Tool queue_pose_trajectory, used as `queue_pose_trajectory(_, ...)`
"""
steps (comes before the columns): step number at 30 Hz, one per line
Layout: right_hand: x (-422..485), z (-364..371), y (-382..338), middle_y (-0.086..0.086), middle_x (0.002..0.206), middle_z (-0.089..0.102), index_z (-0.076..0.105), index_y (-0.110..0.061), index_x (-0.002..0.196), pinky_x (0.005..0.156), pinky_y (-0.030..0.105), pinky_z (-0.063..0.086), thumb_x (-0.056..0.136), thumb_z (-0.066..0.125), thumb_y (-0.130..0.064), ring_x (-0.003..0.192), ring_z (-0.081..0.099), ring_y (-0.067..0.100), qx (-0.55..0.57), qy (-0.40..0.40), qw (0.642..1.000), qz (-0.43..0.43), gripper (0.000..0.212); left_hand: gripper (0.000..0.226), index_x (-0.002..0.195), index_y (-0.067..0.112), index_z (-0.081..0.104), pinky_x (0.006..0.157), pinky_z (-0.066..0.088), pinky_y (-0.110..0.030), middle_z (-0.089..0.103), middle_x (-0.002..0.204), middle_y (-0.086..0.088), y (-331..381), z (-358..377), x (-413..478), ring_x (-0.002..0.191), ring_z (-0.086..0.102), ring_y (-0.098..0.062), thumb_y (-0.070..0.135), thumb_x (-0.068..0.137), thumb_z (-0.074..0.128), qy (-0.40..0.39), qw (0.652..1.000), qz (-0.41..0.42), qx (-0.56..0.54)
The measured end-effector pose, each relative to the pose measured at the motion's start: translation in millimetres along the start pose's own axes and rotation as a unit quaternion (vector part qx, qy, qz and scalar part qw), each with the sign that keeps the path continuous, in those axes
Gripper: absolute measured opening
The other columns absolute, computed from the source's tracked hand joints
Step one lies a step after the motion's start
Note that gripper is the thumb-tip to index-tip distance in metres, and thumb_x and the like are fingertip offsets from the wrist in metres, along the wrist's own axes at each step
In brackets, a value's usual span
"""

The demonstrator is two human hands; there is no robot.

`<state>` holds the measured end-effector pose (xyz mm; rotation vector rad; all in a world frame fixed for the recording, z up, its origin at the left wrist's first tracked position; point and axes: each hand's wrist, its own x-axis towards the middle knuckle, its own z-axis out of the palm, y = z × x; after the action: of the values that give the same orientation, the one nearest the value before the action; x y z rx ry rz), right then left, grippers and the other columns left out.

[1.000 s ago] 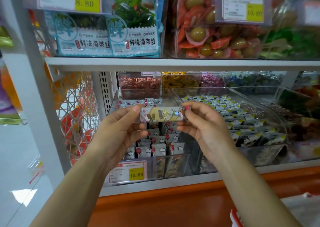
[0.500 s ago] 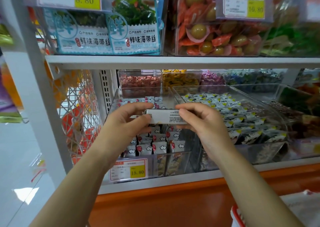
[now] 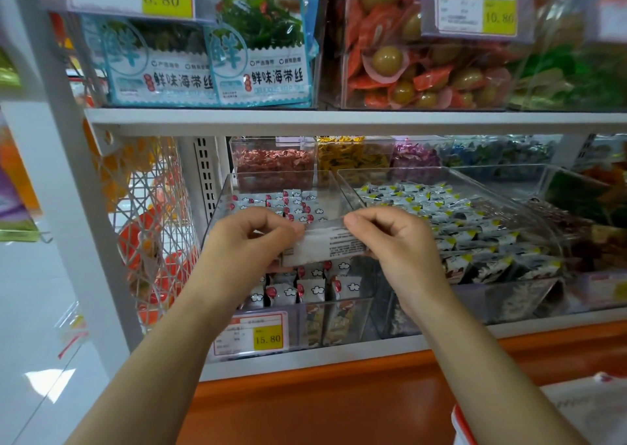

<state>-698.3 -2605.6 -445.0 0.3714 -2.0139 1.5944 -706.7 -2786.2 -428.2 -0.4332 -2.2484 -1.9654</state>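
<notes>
A small snack packet (image 3: 325, 243) is held level between both hands, its pale back with fine print facing me. My left hand (image 3: 247, 244) pinches its left end and my right hand (image 3: 393, 241) pinches its right end. They hover above a clear plastic bin (image 3: 334, 186) on the lower shelf, filled with several white packets (image 3: 314, 290) bearing red and cloud marks.
A second clear bin (image 3: 475, 220) of dark and yellow packets stands to the right. Small boxes of wrapped sweets (image 3: 274, 163) sit behind. The upper shelf (image 3: 339, 119) carries seaweed bags (image 3: 261, 54) and olive packs (image 3: 424, 54). A 15.80 price tag (image 3: 252, 334) hangs below. An orange base (image 3: 339, 407) runs underneath.
The packet has been turned over from its coloured front to its printed back. Both hands have shifted slightly lower and closer to the bin.
</notes>
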Motion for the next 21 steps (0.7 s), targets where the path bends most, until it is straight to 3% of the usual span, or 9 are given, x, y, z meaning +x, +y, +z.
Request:
queue_pose_trajectory(3, -2, 2, -1, -0.018, 0.069, 0.068, 0.072, -0.023, 0.084, 0.059, 0.008, 0.044, 0.087, 0.063, -0.018, 0.068, 0.061, -0.005, 0.009, -0.015, 1.0, 0.006, 0.011, 0.02, 0.065, 0.009, 0.07, 0.055, 0.053, -0.019, 0.069, 0.075, -0.004, 0, -2, 2, 0.067, 0.065, -0.015, 0.024, 0.078, 0.068, 0.025, 1.0, -0.012, -0.011)
queue_pose_trajectory(5, -2, 2, -1, -0.017, 0.083, 0.071, 0.072, -0.026, 0.092, 0.07, 0.015, 0.049, 0.087, 0.062, -0.022, 0.081, 0.064, -0.002, 0.025, -0.032, 0.999, 0.024, 0.012, 0.022, 0.064, 0.007, 0.069, 0.057, 0.055, -0.023, 0.069, 0.079, -0.006, -3, -2, 3, 0.069, 0.067, -0.015, 0.022, 0.08, 0.067, 0.039, 0.999, -0.018, -0.014)
queue_pose_trajectory(7, -1, 0, 1, -0.015, 0.106, 0.069, 0.067, -0.031, 0.109, 0.087, 0.026, 0.05, 0.086, 0.064, -0.025, 0.101, 0.062, 0.002, 0.038, -0.08, 0.995, 0.05, 0.024, 0.024, 0.064, 0.006, 0.068, 0.061, 0.059, -0.03, 0.068, 0.087, -0.009, -6, -1, 4, 0.077, 0.068, -0.021, 0.019, 0.084, 0.065, 0.064, 0.997, -0.026, -0.03)
queue_pose_trajectory(9, -1, 0, 0, -0.009, 0.123, 0.063, 0.058, -0.036, 0.121, 0.098, 0.036, 0.046, 0.085, 0.066, -0.023, 0.115, 0.057, 0.009, 0.023, -0.12, 0.991, 0.046, 0.039, 0.025, 0.067, 0.004, 0.069, 0.058, 0.057, -0.025, 0.068, 0.09, -0.01, -8, -1, 6, 0.079, 0.067, -0.023, 0.018, 0.087, 0.062, 0.093, 0.993, -0.034, -0.06)
queue_pose_trajectory(10, -1, 1, 0, -0.006, 0.125, 0.062, 0.055, -0.038, 0.122, 0.098, 0.037, 0.047, 0.086, 0.065, -0.021, 0.113, 0.059, 0.011, 0.01, -0.118, 0.992, 0.035, 0.042, 0.026, 0.069, 0.005, 0.07, 0.058, 0.056, -0.022, 0.068, 0.089, -0.009, -9, 0, 7, 0.079, 0.068, -0.022, 0.019, 0.089, 0.059, 0.096, 0.992, -0.036, -0.073)
queue_pose_trajectory(15, 5, 5, -1, 0.004, 0.114, 0.064, 0.049, -0.031, 0.128, 0.069, 0.021, 0.056, 0.091, 0.057, -0.023, 0.069, 0.069, 0.009, -0.026, -0.043, 0.999, 0.012, 0.039, 0.037, 0.077, 0.026, 0.075, 0.073, 0.055, -0.019, 0.073, 0.088, 0.003, -6, 12, 8, 0.092, 0.068, -0.013, 0.023, 0.097, 0.044, 0.002, 0.99, -0.037, -0.133)
queue_pose_trajectory(18, 12, 1, -1, 0.006, 0.117, 0.063, 0.051, -0.032, 0.123, 0.074, 0.029, 0.058, 0.088, 0.061, -0.022, 0.071, 0.07, 0.011, -0.031, -0.046, 0.998, 0.019, 0.038, 0.031, 0.125, 0.018, 0.057, 0.088, 0.052, -0.03, 0.061, 0.123, -0.004, -8, 14, 12, 0.109, 0.062, -0.019, 0.024, 0.098, 0.042, -0.008, 0.981, -0.07, -0.182)
queue_pose_trajectory(19, 15, -1, 1, 0.007, 0.118, 0.063, 0.053, -0.03, 0.122, 0.077, 0.032, 0.058, 0.087, 0.063, -0.022, 0.075, 0.07, 0.013, -0.047, -0.029, 0.998, 0.021, 0.037, 0.039, 0.136, 0.019, 0.046, 0.095, 0.048, -0.033, 0.054, 0.133, -0.002, -9, 13, 13, 0.116, 0.057, -0.019, 0.027, 0.098, 0.043, 0.003, 0.99, -0.063, -0.13)
queue_pose_trajectory(21, 21, -2, 5, 0.003, 0.115, 0.062, 0.056, -0.022, 0.121, 0.084, 0.041, 0.055, 0.084, 0.067, -0.023, 0.088, 0.068, 0.02, -0.094, 0.033, 0.995, 0.025, 0.038, 0.048, 0.143, 0.023, 0.034, 0.106, 0.034, -0.035, 0.041, 0.145, 0.003, -17, 11, 17, 0.129, 0.043, -0.017, 0.034, 0.097, 0.043, 0.023, 0.993, -0.008, 0.118)
